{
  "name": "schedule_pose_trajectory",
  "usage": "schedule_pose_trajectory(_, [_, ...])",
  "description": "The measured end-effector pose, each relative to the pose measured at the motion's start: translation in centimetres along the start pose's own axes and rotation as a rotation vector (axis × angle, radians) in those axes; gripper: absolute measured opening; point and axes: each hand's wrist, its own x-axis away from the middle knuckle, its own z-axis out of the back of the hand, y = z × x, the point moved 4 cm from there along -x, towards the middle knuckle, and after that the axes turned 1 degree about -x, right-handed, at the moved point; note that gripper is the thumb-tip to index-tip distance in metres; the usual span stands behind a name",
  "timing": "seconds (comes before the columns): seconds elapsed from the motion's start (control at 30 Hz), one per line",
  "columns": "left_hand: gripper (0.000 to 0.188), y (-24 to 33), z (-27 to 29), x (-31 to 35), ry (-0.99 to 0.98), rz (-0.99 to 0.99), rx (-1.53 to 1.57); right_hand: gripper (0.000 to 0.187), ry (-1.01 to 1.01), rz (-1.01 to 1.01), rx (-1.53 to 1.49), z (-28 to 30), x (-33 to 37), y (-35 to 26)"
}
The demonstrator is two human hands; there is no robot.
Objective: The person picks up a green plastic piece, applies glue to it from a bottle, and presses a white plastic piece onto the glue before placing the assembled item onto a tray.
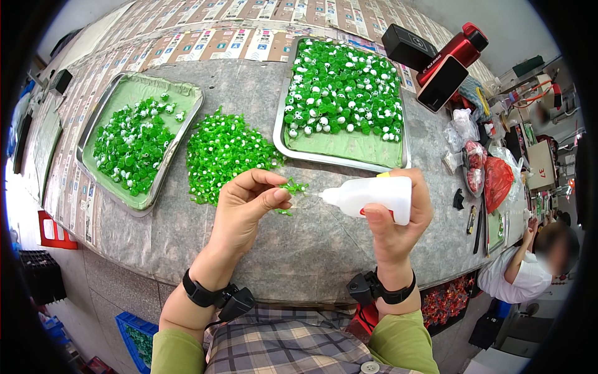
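Note:
Between its thumb and fingers, my left hand [252,199] pinches a small green plastic piece [293,186]. My right hand [402,218] is wrapped round a white squeeze bottle [367,198] lying sideways, its thin nozzle pointing left at the green piece. Nozzle and piece are close together; I cannot tell if they touch. A heap of small green pieces [227,156] with white spots lies on the grey table cover just beyond my left hand. Another green piece [283,212] rests on the cover below my left fingers.
A metal tray [341,159] full of green parts with white balls stands at the back. Another tray [87,134] at left holds fewer. Back right are a phone [442,83], a red bottle [458,51] and a black box [408,47]. A person [526,265] sits at far right.

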Motion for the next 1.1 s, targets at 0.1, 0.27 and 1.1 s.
schedule_pose_trajectory(0.1, [0.013, -0.1, 0.1, -0.1, 0.003, 0.003, 0.009, 0.033, 0.097, -0.086, -0.113, 1.7, -0.1, 0.9])
schedule_pose_trajectory(0.27, [0.014, -0.3, 0.1, 0.0, 0.016, 0.021, 0.036, 0.036, 0.187, -0.328, -0.253, 5.2, -1.0, 3.4])
schedule_pose_trajectory(1.1, [0.013, -0.3, 0.7, 0.0, 0.041, 0.074, 0.062, 0.01, -0.385, -0.207, 0.338, -3.2, -4.2, 5.9])
